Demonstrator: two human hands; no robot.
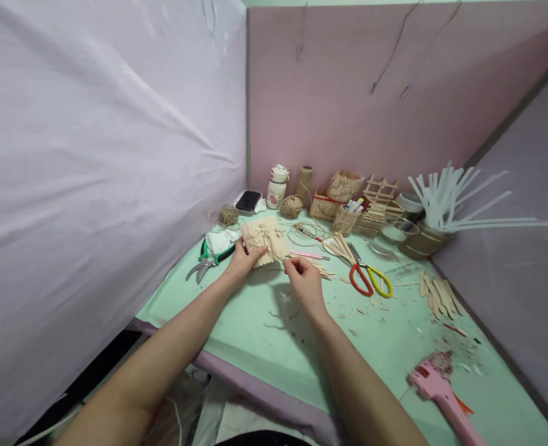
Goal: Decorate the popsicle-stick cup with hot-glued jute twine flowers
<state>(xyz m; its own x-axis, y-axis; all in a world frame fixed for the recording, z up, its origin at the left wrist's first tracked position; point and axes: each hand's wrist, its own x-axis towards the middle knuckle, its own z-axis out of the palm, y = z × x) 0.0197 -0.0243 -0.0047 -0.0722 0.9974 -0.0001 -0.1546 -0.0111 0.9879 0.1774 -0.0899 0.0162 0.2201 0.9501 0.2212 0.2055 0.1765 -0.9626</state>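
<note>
A pale wooden stick panel [274,234] with small raised decorations is held tilted above the green tabletop. My left hand [245,260] grips its left and lower side, the thumb lying across the front. Just off the panel's lower right corner is my right hand [302,277], its fingers pinched together; what they hold, if anything, is too small to make out. Thin strands [283,317] show below, left of my right wrist. Behind the right hand lies a pink-handled tool [309,254] beside some thin wooden pieces.
Green-handled pruners [203,263] lie left; red-and-yellow scissors [369,280] lie right. A pink glue gun [441,390] rests front right. Along the back stand a white bottle [278,187], twine balls [291,206], wooden boxes [325,205] and a pot of glue sticks [425,240].
</note>
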